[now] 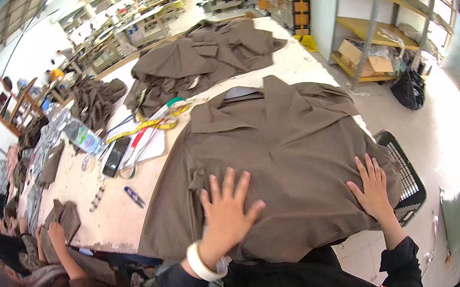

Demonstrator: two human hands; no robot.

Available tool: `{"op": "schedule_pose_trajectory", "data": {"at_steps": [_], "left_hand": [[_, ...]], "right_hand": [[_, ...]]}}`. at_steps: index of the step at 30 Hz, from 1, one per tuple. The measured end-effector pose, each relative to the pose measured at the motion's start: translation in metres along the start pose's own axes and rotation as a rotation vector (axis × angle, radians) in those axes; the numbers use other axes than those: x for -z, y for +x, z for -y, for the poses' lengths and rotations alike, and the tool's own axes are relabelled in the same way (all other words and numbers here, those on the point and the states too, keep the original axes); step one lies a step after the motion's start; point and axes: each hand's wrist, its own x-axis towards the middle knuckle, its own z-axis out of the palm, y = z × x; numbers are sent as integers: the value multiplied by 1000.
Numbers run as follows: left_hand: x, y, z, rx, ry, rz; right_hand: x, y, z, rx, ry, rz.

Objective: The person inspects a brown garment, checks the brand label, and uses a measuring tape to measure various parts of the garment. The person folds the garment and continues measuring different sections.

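Observation:
A brown collared shirt lies spread over the near part of the table, its collar pointing away from me. My left hand has its fingers spread over the lower left of the shirt; a pale band circles that wrist. Flat against the cloth at the lower right is my right hand, fingers apart. Neither hand grips anything. Left of the shirt are a yellow measuring tape, a black phone, a plastic water bottle and small blue thread snips.
More brown garments are heaped on the table's far part. At the left, a co-worker's hand holds brown cloth. A black plastic basket stands by the table's right side. Metal shelving rises beyond the aisle.

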Motion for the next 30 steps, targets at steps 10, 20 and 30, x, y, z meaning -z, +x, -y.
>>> {"op": "schedule_pose_trajectory", "data": {"at_steps": [10,20,30], "left_hand": [[39,-92,44,153,-130,164],[28,-116,86,742,-183,-611],[37,-80,183,557,-261,-682]], "right_hand": [[53,12,5,35,256,107],[23,188,120,415,508,-249],[-56,209,296,856,237,75]]}}
